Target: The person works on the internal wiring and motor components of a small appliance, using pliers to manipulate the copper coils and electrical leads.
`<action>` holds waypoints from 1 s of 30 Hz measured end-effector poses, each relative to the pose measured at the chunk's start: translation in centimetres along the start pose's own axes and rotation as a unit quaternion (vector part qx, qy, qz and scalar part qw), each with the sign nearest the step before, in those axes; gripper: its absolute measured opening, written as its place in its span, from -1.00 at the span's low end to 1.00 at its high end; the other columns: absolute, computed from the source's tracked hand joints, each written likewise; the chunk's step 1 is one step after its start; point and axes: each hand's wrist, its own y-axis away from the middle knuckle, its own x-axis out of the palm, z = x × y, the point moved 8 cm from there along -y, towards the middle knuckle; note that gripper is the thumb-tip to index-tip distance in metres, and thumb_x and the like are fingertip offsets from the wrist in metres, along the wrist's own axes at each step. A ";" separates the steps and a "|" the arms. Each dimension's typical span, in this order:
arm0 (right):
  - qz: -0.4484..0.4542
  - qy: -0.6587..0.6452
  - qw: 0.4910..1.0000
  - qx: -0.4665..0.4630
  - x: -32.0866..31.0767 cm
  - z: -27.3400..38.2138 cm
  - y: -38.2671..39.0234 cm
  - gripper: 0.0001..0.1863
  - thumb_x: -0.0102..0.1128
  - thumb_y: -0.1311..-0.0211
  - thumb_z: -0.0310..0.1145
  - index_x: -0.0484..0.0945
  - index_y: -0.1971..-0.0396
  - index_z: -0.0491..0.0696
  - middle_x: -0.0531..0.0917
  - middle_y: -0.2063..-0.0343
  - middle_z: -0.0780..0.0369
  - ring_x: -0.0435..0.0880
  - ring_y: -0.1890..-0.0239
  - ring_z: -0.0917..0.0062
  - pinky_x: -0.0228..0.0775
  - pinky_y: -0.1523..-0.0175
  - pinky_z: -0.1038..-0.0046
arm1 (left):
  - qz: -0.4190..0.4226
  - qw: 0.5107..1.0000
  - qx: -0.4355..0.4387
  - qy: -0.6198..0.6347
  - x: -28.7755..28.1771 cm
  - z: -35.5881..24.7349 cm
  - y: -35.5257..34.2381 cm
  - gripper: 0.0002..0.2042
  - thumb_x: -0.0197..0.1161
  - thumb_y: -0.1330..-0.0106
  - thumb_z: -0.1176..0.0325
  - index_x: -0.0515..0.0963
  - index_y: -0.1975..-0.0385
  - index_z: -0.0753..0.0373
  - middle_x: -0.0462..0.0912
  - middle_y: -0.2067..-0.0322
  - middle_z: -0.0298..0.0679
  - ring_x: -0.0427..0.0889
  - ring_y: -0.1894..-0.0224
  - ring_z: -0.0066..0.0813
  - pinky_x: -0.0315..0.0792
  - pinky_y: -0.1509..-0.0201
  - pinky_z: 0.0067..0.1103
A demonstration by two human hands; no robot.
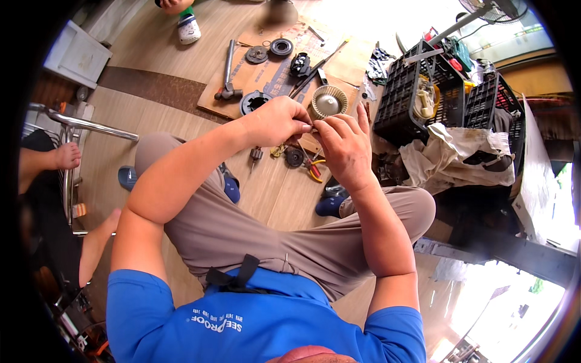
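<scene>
Ahead of the lap, over the floor: two bare hands meet fingertip to fingertip on a small piece (313, 129).
Blue shirt (272, 314) nearest, white lettering across the chest, upside down in view. Both elbows bent outward; left forearm slants in across the view, right one steeper. Left hand (273, 123) pinches narrowly, thumb against forefinger, other fingers curled. Right hand (344, 142) shows its back, fingertips drawn in to the same spot, outermost finger lifted away; its grip is partly hidden, can't tell how firm. Piece sits between the fingertips, too small to identify. Lower, on the floor: pliers (315, 172) with red-and-yellow handles, beside a black round part (295, 158). Beyond the hands: ribbed pale wheel (328, 101), then cardboard (257, 81) with dark printing, partly covered by parts.
</scene>
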 end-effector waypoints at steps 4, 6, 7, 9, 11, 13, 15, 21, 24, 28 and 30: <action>-0.013 -0.025 1.000 0.001 0.2 0.1 -0.1 -0.86 0.17 -0.12 -0.38 0.54 0.30 -0.01 0.58 0.34 0.28 0.56 0.18 0.39 0.24 -0.22 0.17 | -0.001 1.000 -0.001 -0.004 -0.3 0.5 0.0 -0.87 0.16 -0.33 0.43 0.58 0.33 0.37 0.59 0.56 -0.34 0.56 0.50 -0.68 0.47 0.47 -0.66; -0.029 -0.075 0.996 0.025 0.4 0.1 -0.2 -0.89 0.19 -0.11 -0.39 0.54 0.33 -0.02 0.59 0.37 0.27 0.56 0.22 0.37 0.27 -0.12 0.22 | -0.002 0.998 0.011 0.064 -0.5 1.8 -0.4 -0.88 0.20 -0.30 0.44 0.59 0.34 0.37 0.61 0.55 -0.33 0.57 0.49 -0.67 0.47 0.47 -0.66; -0.043 -0.120 0.990 0.053 0.4 -0.3 0.0 -0.90 0.22 -0.11 -0.41 0.54 0.36 -0.04 0.59 0.41 0.25 0.56 0.26 0.35 0.30 -0.03 0.27 | -0.001 0.998 0.011 0.065 -0.3 1.5 -0.4 -0.88 0.20 -0.30 0.44 0.59 0.34 0.37 0.61 0.55 -0.33 0.57 0.49 -0.67 0.47 0.47 -0.66; -0.043 -0.136 0.987 0.077 0.4 -0.7 0.1 -0.92 0.22 -0.11 -0.42 0.55 0.39 -0.05 0.59 0.43 0.23 0.56 0.29 0.33 0.29 0.03 0.28 | -0.022 0.998 0.038 0.039 -0.2 0.4 0.0 -0.88 0.21 -0.29 0.47 0.60 0.37 0.41 0.59 0.60 -0.29 0.52 0.57 -0.65 0.46 0.45 -0.62; -0.045 -0.156 0.982 0.097 0.5 -0.8 0.0 -0.94 0.23 -0.12 -0.43 0.55 0.41 -0.06 0.59 0.46 0.22 0.56 0.31 0.31 0.28 0.09 0.29 | -0.045 0.997 0.054 0.013 -0.2 0.9 -0.2 -0.89 0.24 -0.27 0.47 0.60 0.37 0.41 0.61 0.59 -0.23 0.55 0.55 -0.58 0.48 0.41 -0.59; -0.024 -0.161 0.979 0.125 0.9 -1.1 0.0 -0.95 0.23 -0.12 -0.44 0.55 0.44 -0.07 0.59 0.47 0.19 0.56 0.32 0.29 0.26 0.10 0.30 | -0.064 0.995 0.070 -0.014 -0.2 0.7 -0.1 -0.89 0.26 -0.24 0.47 0.61 0.36 0.41 0.63 0.57 -0.18 0.58 0.54 -0.51 0.49 0.37 -0.56; -0.021 -0.156 0.976 0.149 0.8 -1.3 0.0 -0.94 0.22 -0.12 -0.44 0.56 0.44 -0.09 0.60 0.49 0.17 0.57 0.34 0.27 0.30 0.13 0.29 | -0.113 0.972 0.158 -0.133 -0.3 -1.4 0.8 -0.91 0.26 -0.18 0.49 0.60 0.40 0.39 0.65 0.51 -0.05 0.64 0.44 -0.26 0.50 0.29 -0.47; 0.013 -0.289 0.900 0.326 3.0 -3.2 1.5 -0.88 0.19 -0.15 -0.45 0.59 0.45 -0.19 0.63 0.54 0.06 0.62 0.44 0.16 0.43 0.31 0.30 | -0.182 0.868 0.310 -0.343 1.2 -2.3 1.6 -0.92 0.19 -0.17 0.49 0.59 0.44 0.34 0.62 0.45 -0.01 0.62 0.31 -0.04 0.49 0.23 -0.34; 0.027 -0.339 0.866 0.366 3.9 -4.1 2.1 -0.88 0.18 -0.16 -0.44 0.58 0.46 -0.20 0.63 0.55 0.05 0.62 0.46 0.16 0.43 0.32 0.31 | -0.178 0.863 0.319 -0.350 1.4 -2.1 1.3 -0.88 0.18 -0.17 0.45 0.58 0.38 0.37 0.62 0.44 0.00 0.61 0.29 -0.04 0.49 0.21 -0.36; -0.010 -0.245 0.940 0.236 3.2 -3.2 1.6 -0.92 0.20 -0.16 -0.43 0.56 0.45 -0.12 0.61 0.51 0.16 0.59 0.39 0.25 0.35 0.12 0.31 | -0.160 0.893 0.307 -0.287 0.4 -2.0 0.8 -0.88 0.17 -0.28 0.45 0.56 0.33 0.38 0.64 0.49 -0.10 0.64 0.40 -0.18 0.52 0.30 -0.47; -0.043 -0.181 0.967 0.175 2.0 -2.2 1.3 -0.94 0.21 -0.14 -0.43 0.54 0.44 -0.08 0.60 0.48 0.20 0.58 0.36 0.30 0.30 0.06 0.31 | 0.035 0.992 -0.033 0.113 0.9 3.1 -1.0 -0.77 0.05 -0.44 0.31 0.56 0.30 0.34 0.64 0.52 -0.19 0.68 0.47 -0.32 0.57 0.38 -0.52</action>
